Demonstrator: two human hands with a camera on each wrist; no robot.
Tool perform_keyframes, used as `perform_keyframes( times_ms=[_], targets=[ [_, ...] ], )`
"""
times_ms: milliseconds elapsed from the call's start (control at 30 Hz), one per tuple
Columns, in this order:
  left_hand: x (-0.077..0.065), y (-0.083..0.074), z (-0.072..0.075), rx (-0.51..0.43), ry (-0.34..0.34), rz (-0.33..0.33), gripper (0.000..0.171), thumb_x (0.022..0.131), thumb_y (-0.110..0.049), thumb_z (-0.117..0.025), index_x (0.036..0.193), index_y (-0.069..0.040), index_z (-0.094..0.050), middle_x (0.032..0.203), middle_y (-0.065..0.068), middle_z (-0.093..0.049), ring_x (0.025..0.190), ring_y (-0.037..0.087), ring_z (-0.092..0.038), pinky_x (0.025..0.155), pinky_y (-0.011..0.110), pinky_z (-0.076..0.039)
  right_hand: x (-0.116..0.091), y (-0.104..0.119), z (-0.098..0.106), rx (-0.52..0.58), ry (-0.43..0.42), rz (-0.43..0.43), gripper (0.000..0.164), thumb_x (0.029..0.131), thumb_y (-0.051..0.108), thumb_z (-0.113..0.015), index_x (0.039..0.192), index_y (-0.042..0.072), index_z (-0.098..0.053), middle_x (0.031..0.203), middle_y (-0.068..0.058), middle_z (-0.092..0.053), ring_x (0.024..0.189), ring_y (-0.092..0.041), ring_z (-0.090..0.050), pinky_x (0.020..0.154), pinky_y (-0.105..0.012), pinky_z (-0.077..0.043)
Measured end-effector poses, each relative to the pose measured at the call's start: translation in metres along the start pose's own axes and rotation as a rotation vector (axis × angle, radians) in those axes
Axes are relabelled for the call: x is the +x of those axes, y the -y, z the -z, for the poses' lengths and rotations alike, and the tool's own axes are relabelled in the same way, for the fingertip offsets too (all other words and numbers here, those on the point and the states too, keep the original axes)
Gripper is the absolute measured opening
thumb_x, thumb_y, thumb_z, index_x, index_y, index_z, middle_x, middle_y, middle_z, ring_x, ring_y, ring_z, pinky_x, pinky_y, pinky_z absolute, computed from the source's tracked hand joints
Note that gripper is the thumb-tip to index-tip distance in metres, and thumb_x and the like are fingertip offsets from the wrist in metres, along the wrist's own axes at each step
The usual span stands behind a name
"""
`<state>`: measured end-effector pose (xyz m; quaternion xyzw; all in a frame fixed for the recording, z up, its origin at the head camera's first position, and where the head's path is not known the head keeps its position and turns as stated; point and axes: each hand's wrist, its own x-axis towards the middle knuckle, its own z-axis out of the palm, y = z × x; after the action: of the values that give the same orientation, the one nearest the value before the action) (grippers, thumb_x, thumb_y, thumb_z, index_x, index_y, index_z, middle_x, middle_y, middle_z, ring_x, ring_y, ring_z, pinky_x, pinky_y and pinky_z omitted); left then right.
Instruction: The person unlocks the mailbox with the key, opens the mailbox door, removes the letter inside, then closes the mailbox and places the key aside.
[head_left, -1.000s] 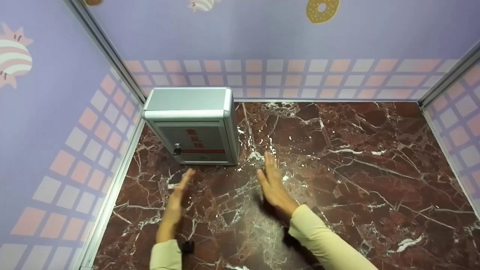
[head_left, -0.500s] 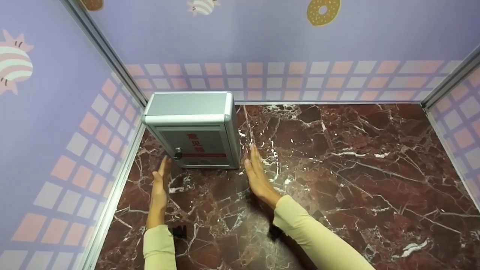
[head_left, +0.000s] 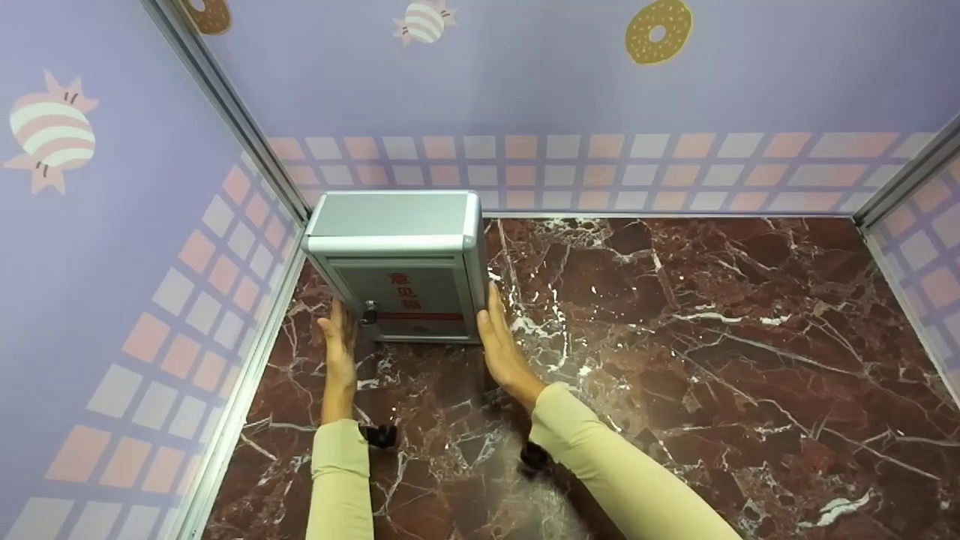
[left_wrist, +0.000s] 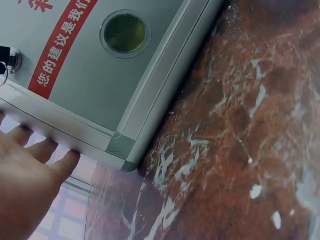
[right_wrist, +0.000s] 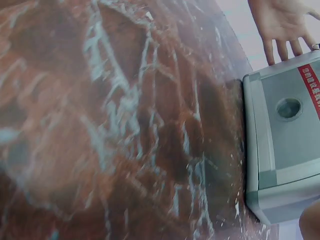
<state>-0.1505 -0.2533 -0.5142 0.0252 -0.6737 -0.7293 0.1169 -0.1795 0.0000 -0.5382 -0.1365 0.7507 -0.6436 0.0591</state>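
Note:
A silver-grey metal suggestion box (head_left: 397, 292) stands upright on the marbled surface, with red characters, a red strip and a round window (left_wrist: 125, 34) on its front. A lock with a key (head_left: 370, 312) sits at the front's left side. My left hand (head_left: 340, 356) lies along the box's left side, fingers straight and their tips at its edge in the left wrist view. Against the right side rests my right hand (head_left: 504, 349), fingers extended. In the right wrist view the left hand (right_wrist: 285, 25) shows its palm beyond the box; only a sliver of the right hand appears there.
Purple panels with candy and doughnut prints enclose the surface; the back panel (head_left: 555, 97) is just behind the box and the left panel (head_left: 150, 225) close beside it. Dark red marbled surface (head_left: 712, 337) stretches to the right panel (head_left: 926, 225).
Both hands have moved forward to the box, the left shifting out to its left side and the right coming in from the right. The view has shifted slightly; the box stays standing in the corner.

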Motion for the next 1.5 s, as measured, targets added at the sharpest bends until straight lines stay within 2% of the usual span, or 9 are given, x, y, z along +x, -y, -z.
perform_keyframes(
  times_ms=[133,200,333,433,700,933,1133,1333,1500],
  targets=[
    [0.007,0.017,0.004,-0.013,-0.002,-0.009,0.093,0.093,-0.073,-0.014,0.158,-0.008,0.0,0.162,0.015,0.008,0.147,0.033,0.005,0.116,0.041,0.004,0.001,0.0,-0.002,0.01,0.018,-0.013,0.061,0.104,0.058,-0.018,0.155,0.039,0.01,0.161,0.009,0.012,0.147,-0.026,0.006,0.112,-0.06,0.004],
    [0.007,0.018,0.005,-0.01,0.004,-0.004,0.094,0.093,-0.074,-0.015,0.158,-0.009,0.0,0.162,0.015,0.009,0.147,0.032,0.006,0.116,0.042,0.005,0.001,-0.001,-0.003,0.01,0.016,0.002,0.062,0.104,0.057,-0.018,0.156,0.036,0.01,0.161,0.008,0.012,0.147,-0.025,0.006,0.112,-0.059,0.004],
    [0.0,0.001,0.001,-0.001,0.029,0.015,0.089,0.096,-0.07,-0.014,0.157,-0.007,0.003,0.161,0.017,0.013,0.146,0.032,0.01,0.115,0.044,0.007,0.001,-0.001,-0.006,0.025,0.011,-0.013,0.063,0.104,0.058,-0.019,0.156,0.036,0.009,0.161,0.008,0.012,0.147,-0.02,0.006,0.112,-0.059,0.004],
    [0.003,0.006,0.004,0.005,0.039,0.013,0.089,0.095,-0.07,-0.013,0.157,-0.008,0.005,0.161,0.016,0.014,0.146,0.032,0.01,0.116,0.044,0.006,0.0,0.001,-0.008,0.043,0.007,-0.043,0.063,0.103,0.06,-0.02,0.155,0.04,0.01,0.161,0.009,0.012,0.146,-0.017,0.006,0.112,-0.058,0.004],
    [0.011,0.023,0.006,-0.01,0.038,-0.017,0.093,0.091,-0.075,-0.014,0.158,-0.013,0.001,0.163,0.012,0.009,0.147,0.033,0.003,0.117,0.043,0.0,-0.001,0.004,-0.004,-0.015,-0.034,0.008,0.067,0.104,0.057,-0.023,0.157,0.031,0.009,0.162,0.002,0.01,0.147,-0.024,0.004,0.111,-0.063,0.0],
    [0.003,0.027,0.003,0.018,0.057,-0.003,0.095,0.09,-0.078,-0.015,0.158,-0.013,0.002,0.162,0.012,0.009,0.146,0.039,-0.003,0.117,0.045,-0.001,-0.007,0.001,0.003,-0.005,-0.025,0.045,0.069,0.104,0.057,-0.02,0.158,0.025,0.009,0.162,-0.004,0.009,0.147,-0.028,0.004,0.111,-0.064,0.002],
    [-0.004,0.031,-0.009,0.009,0.074,-0.063,0.099,0.09,-0.078,-0.019,0.158,-0.009,0.001,0.162,0.016,0.009,0.147,0.035,0.002,0.118,0.044,-0.005,-0.017,-0.002,0.012,0.017,-0.057,0.083,0.062,0.108,0.041,-0.02,0.158,0.019,0.006,0.162,-0.008,0.007,0.147,-0.028,0.003,0.112,-0.06,0.001],
    [-0.013,0.034,-0.024,-0.003,0.081,-0.075,0.101,0.089,-0.078,-0.021,0.157,-0.006,-0.001,0.162,0.018,0.005,0.146,0.037,-0.001,0.117,0.045,-0.007,-0.025,-0.005,0.024,0.018,-0.089,0.067,0.057,0.108,0.023,-0.018,0.157,0.01,0.006,0.162,-0.013,0.007,0.146,-0.033,0.002,0.113,-0.059,0.001],
    [-0.015,0.034,-0.034,0.004,0.111,-0.071,0.096,0.092,-0.075,-0.019,0.157,-0.007,-0.003,0.162,0.017,0.003,0.146,0.038,-0.003,0.117,0.043,-0.008,-0.032,-0.004,0.034,0.037,-0.127,0.043,0.058,0.109,0.031,-0.019,0.158,0.009,0.003,0.162,-0.013,0.005,0.147,-0.032,0.001,0.114,-0.056,0.001]
  ],
)
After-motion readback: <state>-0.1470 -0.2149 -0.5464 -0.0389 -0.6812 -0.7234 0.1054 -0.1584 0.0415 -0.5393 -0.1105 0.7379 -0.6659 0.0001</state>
